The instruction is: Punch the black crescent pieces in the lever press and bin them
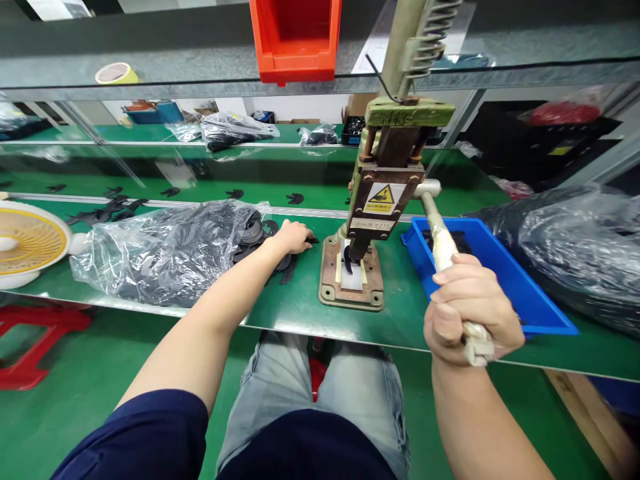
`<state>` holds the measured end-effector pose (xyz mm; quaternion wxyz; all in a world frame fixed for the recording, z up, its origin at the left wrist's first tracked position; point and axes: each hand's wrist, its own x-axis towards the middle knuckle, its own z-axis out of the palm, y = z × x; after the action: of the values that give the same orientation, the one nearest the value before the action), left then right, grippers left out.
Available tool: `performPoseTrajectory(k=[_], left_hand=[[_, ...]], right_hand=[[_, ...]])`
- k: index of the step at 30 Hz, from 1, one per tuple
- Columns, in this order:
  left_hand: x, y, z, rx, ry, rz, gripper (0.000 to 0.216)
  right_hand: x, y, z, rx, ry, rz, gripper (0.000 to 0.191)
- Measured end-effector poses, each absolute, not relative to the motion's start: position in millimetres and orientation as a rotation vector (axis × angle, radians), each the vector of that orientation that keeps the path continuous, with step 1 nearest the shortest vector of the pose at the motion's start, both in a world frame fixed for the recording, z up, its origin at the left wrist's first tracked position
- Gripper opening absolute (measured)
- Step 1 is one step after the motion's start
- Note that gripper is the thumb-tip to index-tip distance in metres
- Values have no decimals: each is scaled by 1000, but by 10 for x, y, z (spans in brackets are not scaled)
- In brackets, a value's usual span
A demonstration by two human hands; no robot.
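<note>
My right hand [473,307] is wrapped round the taped lever handle [440,230] of a hand press [383,193], near the handle's lower end. My left hand [294,238] is left of the press base, fingers closed on a small dark piece [313,240] that shows at the fingertips. Beneath that wrist lie loose black curved pieces [287,267], spilling from a clear plastic bag [170,253] full of similar ones. Under the press ram, a black curved piece [348,260] rests on the pale pad [353,279] of the base [327,287].
Right of the press stands a blue bin [543,313] with dark pieces inside, beside a large black plastic-wrapped bundle [575,247]. A fan [30,243] is at far left. An orange bin [297,67] hangs above. More black pieces [113,210] lie along the back strip.
</note>
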<state>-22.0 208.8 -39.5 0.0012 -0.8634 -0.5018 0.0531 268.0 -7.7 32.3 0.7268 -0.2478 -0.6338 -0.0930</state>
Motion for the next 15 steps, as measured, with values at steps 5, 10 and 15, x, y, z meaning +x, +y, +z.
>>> performPoseTrajectory(k=[5, 10, 15], left_hand=[[-188, 2095, -410, -2747, -1700, -4, 58], [-272, 2168, -418, -2872, -1683, 80, 79], [-235, 2109, -450, -2943, -1805, 46, 53]], right_hand=[[2679, -88, 315, -564, -1382, -202, 19], [2681, -93, 326, -555, -1410, -189, 15], [2684, -84, 326, -531, -1414, -198, 15]])
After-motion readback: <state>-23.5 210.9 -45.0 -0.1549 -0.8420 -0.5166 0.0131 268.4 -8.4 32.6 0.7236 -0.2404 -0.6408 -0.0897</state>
